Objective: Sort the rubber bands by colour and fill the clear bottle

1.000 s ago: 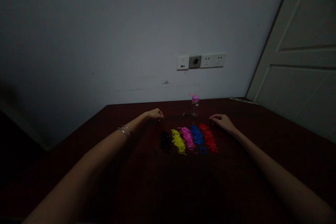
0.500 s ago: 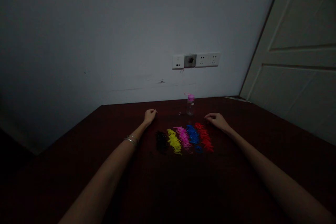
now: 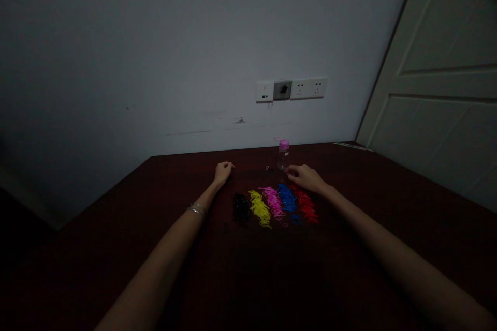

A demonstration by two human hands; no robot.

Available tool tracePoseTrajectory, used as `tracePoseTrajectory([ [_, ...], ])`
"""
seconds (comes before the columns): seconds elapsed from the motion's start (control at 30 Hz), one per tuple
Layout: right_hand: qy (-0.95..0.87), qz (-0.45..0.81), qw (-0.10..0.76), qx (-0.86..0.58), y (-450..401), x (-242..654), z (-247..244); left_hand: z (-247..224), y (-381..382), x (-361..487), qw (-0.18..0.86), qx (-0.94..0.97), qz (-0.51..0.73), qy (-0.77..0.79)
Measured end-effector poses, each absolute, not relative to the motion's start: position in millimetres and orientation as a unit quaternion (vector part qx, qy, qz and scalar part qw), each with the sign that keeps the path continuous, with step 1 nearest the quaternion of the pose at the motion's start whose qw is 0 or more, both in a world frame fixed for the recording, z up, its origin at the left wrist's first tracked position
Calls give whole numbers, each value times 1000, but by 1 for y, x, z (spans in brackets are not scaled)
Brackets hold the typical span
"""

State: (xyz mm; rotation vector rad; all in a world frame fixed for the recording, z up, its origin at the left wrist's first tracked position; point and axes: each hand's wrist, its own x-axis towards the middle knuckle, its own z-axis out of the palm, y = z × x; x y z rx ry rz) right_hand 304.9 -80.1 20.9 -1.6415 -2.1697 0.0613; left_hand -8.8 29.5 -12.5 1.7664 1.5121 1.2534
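Observation:
Five piles of thin, rubber-band-like strands lie in a row on the dark red table: black [image 3: 241,209], yellow [image 3: 260,209], pink [image 3: 274,202], blue [image 3: 287,198] and red [image 3: 306,206]. My left hand [image 3: 224,171] rests beyond and left of the black pile, fingers curled closed, nothing visible in them. Over the far ends of the blue and red piles hovers my right hand [image 3: 305,177], its bent fingers apart and empty as far as I see. Its fingertips come near the base of a clear bottle [image 3: 282,159] with a pink lid. Whether they touch it, I cannot tell.
A small light ring [image 3: 267,168] lies left of the bottle, with a dark bit beside it. One dark loose piece [image 3: 225,227] sits near the black pile. Behind the table [image 3: 186,173] stands a wall with sockets [image 3: 308,89]; a panelled door [image 3: 438,83] is at right.
My right hand has moved left, from beside the red pile to over the far ends of the red and blue piles, close to the bottle. My left hand stays put.

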Motion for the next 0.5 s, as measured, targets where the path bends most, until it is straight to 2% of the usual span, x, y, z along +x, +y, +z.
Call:
tracePoseTrajectory([
  [0.33, -782, -27, 37, -621, -44, 259, 37, -14, 29, -10, 227, 658, 446, 562],
  [0.5, -769, -55, 15, -636, -40, 250, 31, -17, 33, -11, 217, 662, 446, 562],
])
